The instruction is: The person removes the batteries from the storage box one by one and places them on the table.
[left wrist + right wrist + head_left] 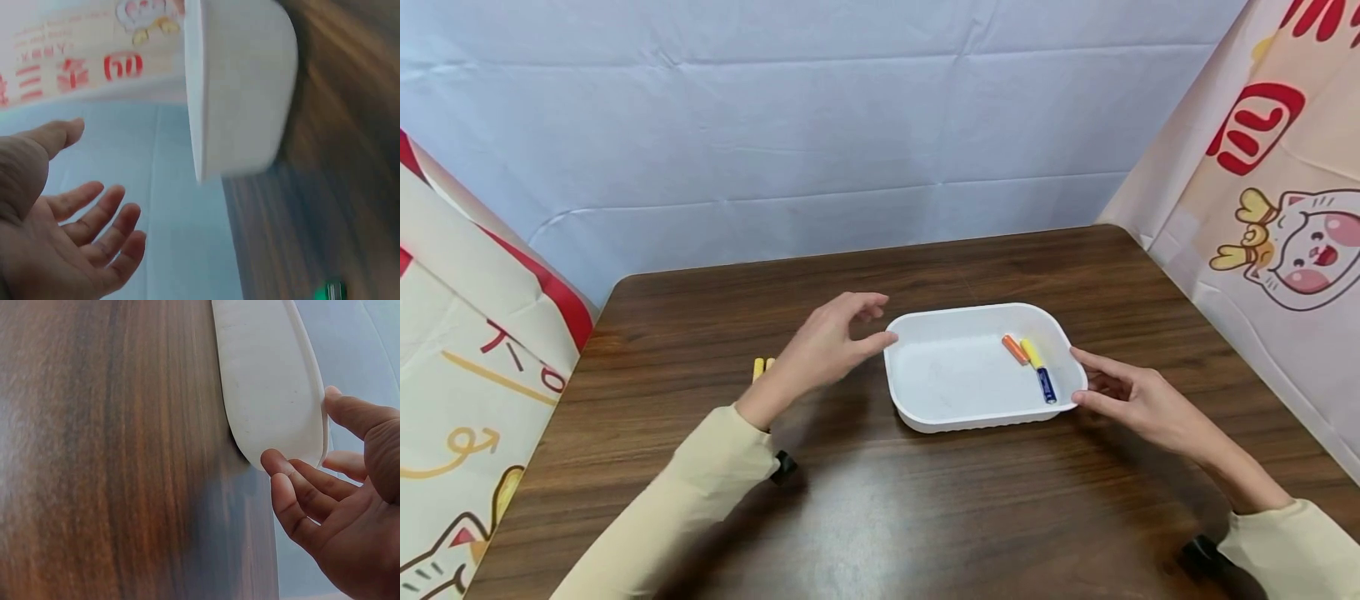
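Observation:
A white plastic tray [955, 367] lies on the wooden table, with its outer wall large in the left wrist view. Inside, toward its right end, are an orange battery [1015, 349], a yellow one [1032, 352] and a dark blue one [1046, 386]. My right hand [1138, 400] holds the tray's right end, thumb at the rim and fingers bent against the end wall. My left hand [831, 342] is beside the left end with its fingers spread and loosely bent; the left wrist view shows it apart from the tray, holding nothing.
Two yellow cylinders [759, 368] lie on the table, partly hidden behind the left wrist. A small green and black object [331, 290] shows at the bottom of the left wrist view. A pale cloth [820, 150] hangs behind the table [880, 517], with printed cloths at both sides.

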`<action>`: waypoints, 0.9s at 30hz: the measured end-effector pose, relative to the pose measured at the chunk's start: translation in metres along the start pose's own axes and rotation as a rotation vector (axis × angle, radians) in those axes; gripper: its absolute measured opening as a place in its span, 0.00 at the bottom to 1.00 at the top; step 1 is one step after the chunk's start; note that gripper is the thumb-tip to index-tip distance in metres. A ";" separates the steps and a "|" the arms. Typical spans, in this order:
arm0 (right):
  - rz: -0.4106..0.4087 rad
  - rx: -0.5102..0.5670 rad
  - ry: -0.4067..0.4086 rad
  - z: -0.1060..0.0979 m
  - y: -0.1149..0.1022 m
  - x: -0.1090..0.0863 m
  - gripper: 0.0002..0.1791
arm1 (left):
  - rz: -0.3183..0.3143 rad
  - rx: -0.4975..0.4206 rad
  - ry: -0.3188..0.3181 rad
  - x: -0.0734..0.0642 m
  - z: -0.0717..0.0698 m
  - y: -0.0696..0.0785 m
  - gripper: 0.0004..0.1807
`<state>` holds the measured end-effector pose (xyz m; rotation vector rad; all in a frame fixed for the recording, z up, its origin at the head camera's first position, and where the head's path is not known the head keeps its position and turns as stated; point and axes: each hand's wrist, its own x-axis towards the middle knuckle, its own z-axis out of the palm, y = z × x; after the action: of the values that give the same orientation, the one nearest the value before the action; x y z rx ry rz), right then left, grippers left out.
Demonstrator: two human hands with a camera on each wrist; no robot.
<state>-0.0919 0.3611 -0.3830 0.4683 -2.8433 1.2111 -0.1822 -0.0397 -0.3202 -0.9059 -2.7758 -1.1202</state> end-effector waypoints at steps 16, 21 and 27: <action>-0.004 -0.032 0.013 0.000 0.002 0.000 0.31 | -0.163 -0.138 -0.072 0.055 0.093 0.059 0.26; -0.021 -0.038 0.008 0.000 0.002 0.001 0.31 | -0.249 -0.138 -0.101 0.072 0.115 0.071 0.25; -0.020 -0.029 0.005 -0.001 0.000 0.000 0.31 | -0.326 -0.076 -0.141 0.091 0.138 0.079 0.26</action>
<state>-0.0923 0.3617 -0.3818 0.4915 -2.8408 1.1645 -0.1901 0.1397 -0.3530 -0.5677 -3.0988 -1.2538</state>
